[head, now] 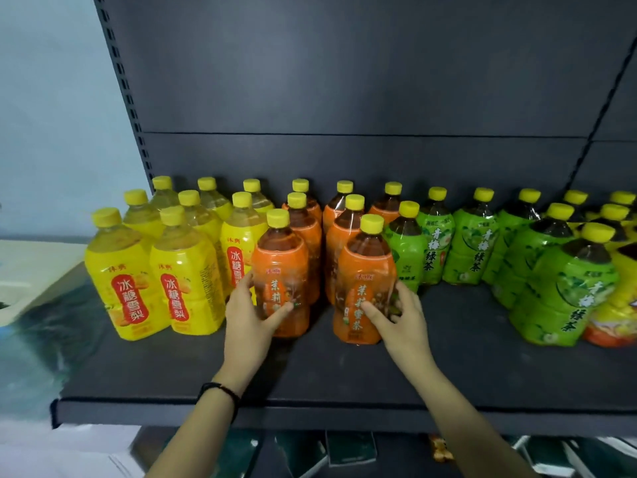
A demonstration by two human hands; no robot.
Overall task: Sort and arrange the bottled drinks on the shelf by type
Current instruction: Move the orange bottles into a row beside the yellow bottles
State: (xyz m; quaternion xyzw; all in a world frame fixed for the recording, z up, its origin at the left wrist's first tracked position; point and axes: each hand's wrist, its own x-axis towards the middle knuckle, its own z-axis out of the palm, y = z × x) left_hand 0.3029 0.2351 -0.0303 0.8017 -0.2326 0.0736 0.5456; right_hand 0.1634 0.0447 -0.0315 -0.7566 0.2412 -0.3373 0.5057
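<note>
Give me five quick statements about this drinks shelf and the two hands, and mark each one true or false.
1. Each hand grips an orange-labelled bottle. True: the left hand holds the left front orange bottle and the right hand holds the right front orange bottle.
2. The yellow-labelled bottles stand right of the green ones. False: they stand at the left end; the green-labelled bottles are on the right.
3. All visible caps are yellow. True.
4. A bottle lies on its side on the shelf. False: all stand upright.
5. The right wrist wears a dark band. False: the dark band is on the left wrist.
</note>
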